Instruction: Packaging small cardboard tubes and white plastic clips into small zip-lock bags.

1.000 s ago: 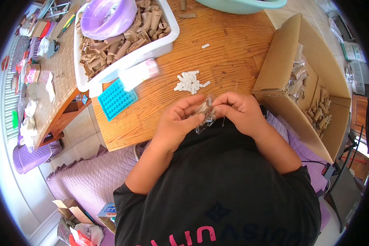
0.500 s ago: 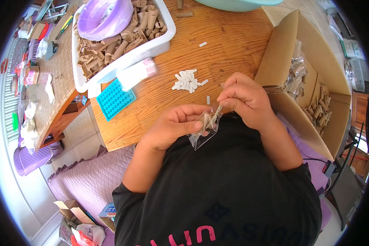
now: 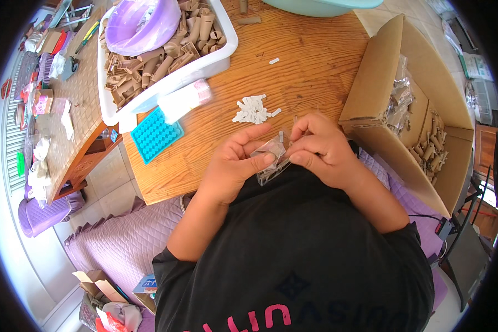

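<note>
Close to my body, above the table's near edge, a small clear plastic bag (image 3: 269,169) is held between both hands. My left hand (image 3: 240,155) is closed, its thumb and fingers pinching the bag's left side. My right hand (image 3: 318,148) pinches the bag's gathered right side. Something brownish shows through the plastic, but its kind is hard to make out. Just beyond my hands lies a small pile of short white strips (image 3: 253,109) on the wooden table (image 3: 298,72).
At the far left a white tub (image 3: 218,66) holds brown tube pieces (image 3: 160,69) and a purple bowl (image 3: 141,30). A blue ridged mat (image 3: 155,137) and a white packet (image 3: 185,100) lie beside it. To the right stands an open cardboard box (image 3: 370,116) of wrapped pieces.
My right hand has come down and closer to my left, which has tilted upward slightly. The bag between them has been raised and bunched together.
</note>
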Demonstrator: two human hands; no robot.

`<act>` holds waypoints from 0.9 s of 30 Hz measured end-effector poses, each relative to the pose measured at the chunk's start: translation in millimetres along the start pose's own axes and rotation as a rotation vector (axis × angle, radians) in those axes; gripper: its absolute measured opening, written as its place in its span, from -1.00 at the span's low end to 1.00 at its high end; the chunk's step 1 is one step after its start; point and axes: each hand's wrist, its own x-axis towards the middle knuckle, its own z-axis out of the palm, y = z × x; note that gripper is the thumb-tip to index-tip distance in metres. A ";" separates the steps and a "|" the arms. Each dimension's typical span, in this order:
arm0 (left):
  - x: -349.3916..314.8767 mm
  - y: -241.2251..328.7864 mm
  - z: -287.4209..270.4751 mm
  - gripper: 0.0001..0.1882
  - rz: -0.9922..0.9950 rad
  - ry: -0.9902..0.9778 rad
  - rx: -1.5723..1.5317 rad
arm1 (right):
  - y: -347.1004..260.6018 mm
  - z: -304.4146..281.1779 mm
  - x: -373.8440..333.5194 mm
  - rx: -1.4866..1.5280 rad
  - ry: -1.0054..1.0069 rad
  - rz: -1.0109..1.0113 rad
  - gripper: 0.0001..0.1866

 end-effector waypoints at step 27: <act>7.0 -5.8 29.7 -0.83 0.226 0.288 -0.068 | -3.9 11.9 0.3 0.332 0.123 0.214 -0.93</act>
